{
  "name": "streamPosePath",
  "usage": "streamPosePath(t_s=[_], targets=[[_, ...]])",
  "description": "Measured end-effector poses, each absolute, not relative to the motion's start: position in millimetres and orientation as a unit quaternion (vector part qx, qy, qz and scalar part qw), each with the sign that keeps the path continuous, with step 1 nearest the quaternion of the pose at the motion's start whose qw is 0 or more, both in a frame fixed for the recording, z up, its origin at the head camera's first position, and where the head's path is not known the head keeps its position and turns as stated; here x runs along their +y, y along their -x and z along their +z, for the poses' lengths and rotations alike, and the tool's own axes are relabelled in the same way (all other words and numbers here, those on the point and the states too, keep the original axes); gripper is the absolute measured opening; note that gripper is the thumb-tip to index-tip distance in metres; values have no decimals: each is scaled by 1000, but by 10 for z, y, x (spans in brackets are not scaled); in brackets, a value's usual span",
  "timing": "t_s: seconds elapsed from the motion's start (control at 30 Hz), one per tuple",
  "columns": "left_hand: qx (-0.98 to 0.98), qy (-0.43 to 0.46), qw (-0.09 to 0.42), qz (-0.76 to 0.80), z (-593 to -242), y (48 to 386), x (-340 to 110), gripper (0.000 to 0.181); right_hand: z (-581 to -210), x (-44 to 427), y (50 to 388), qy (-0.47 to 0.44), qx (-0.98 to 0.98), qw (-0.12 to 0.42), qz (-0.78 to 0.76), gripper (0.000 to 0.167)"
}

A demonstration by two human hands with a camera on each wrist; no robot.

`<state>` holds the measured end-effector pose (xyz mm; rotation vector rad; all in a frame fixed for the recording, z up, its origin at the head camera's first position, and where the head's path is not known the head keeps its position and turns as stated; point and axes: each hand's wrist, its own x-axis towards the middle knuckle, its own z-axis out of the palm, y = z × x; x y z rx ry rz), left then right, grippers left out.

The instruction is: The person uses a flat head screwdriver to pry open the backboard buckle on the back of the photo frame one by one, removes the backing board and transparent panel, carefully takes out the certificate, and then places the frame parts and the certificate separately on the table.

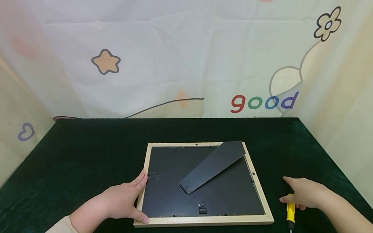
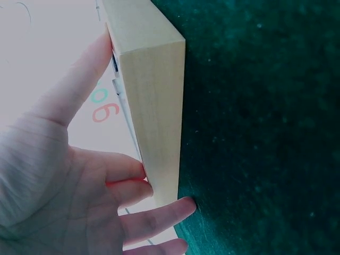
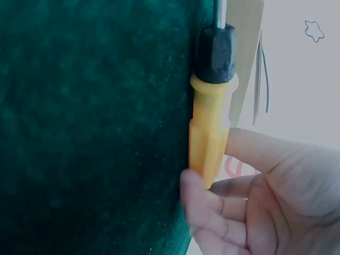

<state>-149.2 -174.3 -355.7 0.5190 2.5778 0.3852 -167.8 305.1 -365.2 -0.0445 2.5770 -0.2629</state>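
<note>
A picture frame with a pale wood border lies back side up. Its black backing board carries a black easel stand, set at a slant toward the far right corner. My left hand rests at the frame's left side, thumb on the near left corner and straight fingers along the left edge. Right of the frame is a screwdriver with a yellow handle, black collar and metal shaft pointing toward me. My right hand holds the handle's end between thumb and curled fingers; the index finger points away. The screwdriver's tip is out of view.
Dark green velvety cloth covers the table. A pale printed curtain encloses the back and both sides. Small metal hangers sit on the backing board's near and left edges, with small tabs around the rim.
</note>
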Motion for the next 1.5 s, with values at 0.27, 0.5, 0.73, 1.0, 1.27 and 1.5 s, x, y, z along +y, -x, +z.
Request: streamPosePath(t_s=[0.27, 0.5, 0.73, 1.0, 1.27, 1.5], targets=[[942, -190, 239, 141, -3551, 1494, -1740, 117, -3541, 3043, 1664, 42, 952, 251, -168, 50], [943, -189, 234, 141, -3554, 1497, -1735, 118, -3369, 3035, 1662, 75, 935, 225, -264, 19], [942, -193, 234, 142, -3582, 1512, -1745, 117, -3307, 3005, 1677, 94, 914, 194, -343, 30], [942, -186, 236, 150, -3585, 1495, -1743, 118, -3346, 2784, 1708, 71, 882, 180, -430, 39], [944, -183, 232, 149, -3574, 1487, -1746, 117, -3413, 2459, 1695, 96, 874, 183, -440, 39], [945, -180, 230, 149, -3576, 1485, -1744, 118, -3451, 2235, 1698, 123, 882, 177, -420, 37]])
